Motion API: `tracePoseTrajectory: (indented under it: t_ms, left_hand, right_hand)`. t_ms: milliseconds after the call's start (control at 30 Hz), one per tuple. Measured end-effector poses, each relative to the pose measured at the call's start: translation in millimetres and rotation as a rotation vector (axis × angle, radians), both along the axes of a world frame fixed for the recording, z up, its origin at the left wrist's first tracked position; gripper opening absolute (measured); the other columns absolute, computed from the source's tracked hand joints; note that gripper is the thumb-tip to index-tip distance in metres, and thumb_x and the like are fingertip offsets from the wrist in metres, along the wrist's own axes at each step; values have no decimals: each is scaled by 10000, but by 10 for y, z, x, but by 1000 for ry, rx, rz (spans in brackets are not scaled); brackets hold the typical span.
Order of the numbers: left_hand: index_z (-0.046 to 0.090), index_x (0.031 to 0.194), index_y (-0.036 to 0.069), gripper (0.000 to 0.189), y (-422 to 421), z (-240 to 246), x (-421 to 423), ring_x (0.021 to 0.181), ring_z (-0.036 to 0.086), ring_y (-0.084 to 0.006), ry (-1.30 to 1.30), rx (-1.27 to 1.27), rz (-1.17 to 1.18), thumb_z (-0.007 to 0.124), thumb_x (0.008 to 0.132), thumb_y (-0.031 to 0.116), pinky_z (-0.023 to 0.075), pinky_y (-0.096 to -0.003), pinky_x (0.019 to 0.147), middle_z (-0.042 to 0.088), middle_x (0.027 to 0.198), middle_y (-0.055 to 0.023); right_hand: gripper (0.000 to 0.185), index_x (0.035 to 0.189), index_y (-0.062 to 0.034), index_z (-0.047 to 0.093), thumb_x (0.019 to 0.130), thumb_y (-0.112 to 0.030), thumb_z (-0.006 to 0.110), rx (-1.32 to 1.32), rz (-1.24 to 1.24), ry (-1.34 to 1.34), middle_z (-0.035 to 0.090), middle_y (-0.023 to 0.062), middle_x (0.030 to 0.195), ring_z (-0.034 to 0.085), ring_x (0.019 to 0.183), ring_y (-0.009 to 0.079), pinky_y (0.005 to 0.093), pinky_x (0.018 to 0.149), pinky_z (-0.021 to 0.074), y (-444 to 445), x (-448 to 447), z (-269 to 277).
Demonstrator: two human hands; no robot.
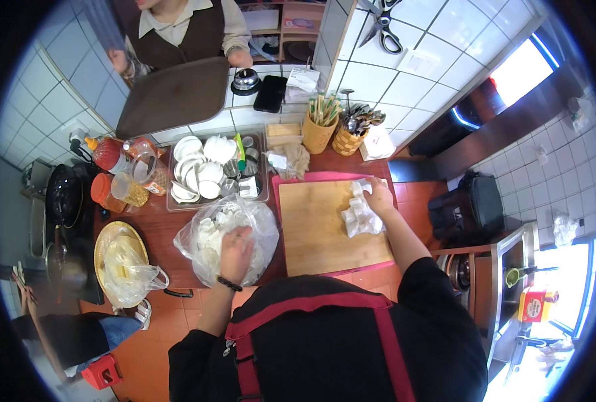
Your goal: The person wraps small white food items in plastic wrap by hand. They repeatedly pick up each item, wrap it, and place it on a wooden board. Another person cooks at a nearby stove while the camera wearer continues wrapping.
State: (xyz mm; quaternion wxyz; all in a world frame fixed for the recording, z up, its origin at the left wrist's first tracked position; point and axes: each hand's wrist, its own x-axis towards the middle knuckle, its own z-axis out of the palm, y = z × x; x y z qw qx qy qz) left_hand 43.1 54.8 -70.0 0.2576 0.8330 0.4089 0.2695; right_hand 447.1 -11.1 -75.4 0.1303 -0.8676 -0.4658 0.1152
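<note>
My left hand (pixel 236 251), blurred, reaches into the mouth of a clear plastic bag (pixel 265 226) filled with small white bundles (pixel 208 232). Its fingertips are not sharp enough to show whether they pinch one. On the right side of a wooden cutting board (pixel 313 226), my right hand (pixel 378 197) rests at a pile of similar white bundles (pixel 361 218). Its fingers touch the upper end of that pile; their grip is partly hidden. The bundles look like soft, thin wrapping, and what is inside does not show.
A plastic tray (pixel 168 201) of white dishes stands behind the bag. Left are food jars (pixel 129 190) and a yellow basket (pixel 99 241). Chopsticks fill a holder (pixel 320 133) behind the board. Across the counter a person (pixel 182 35) holds a brown tray (pixel 177 93); another person (pixel 62 336) is lower left.
</note>
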Motion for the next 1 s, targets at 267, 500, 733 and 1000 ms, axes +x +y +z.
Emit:
tracePoseTrajectory:
  t_ms: [267, 500, 733, 1000]
  left_hand:
    - [475, 1176, 19, 397, -422, 48, 200, 1032, 479, -315, 69, -248, -204, 534, 818, 182, 384, -371, 898, 528, 1124, -154]
    - [508, 1139, 27, 343, -458, 30, 17, 985, 535, -291, 4, -454, -107, 535, 833, 181, 423, -342, 857, 545, 1087, -161]
    - [548, 980, -35, 242, -268, 462, 4, 859, 599, -208, -783, -824, 184, 480, 906, 185, 462, -316, 800, 608, 928, -116]
    - [472, 1060, 33, 201, -300, 719, -160, 890, 595, -265, -1562, -1259, -37, 467, 909, 166, 485, -389, 820, 578, 1001, -101]
  right_hand:
    - [440, 1157, -126, 476, 742, -206, 596, -415, 386, -546, 520, 80, 1116, 489, 1078, 226, 485, 972, 307, 330, -6, -644]
    - [377, 1020, -85, 551, 652, -24, 606, 107, 355, -28, 573, 87, 997, 536, 994, 269, 350, 820, 448, 408, -223, -276]
    - [434, 1113, -47, 508, 712, 118, 522, 417, 551, 1417, 568, 41, 1038, 519, 972, 118, 229, 806, 406, 678, -1453, 819]
    - [409, 1174, -54, 467, 778, 43, 503, 149, 917, 1402, 477, 99, 1244, 424, 1181, 161, 291, 960, 344, 637, -2560, 1188]
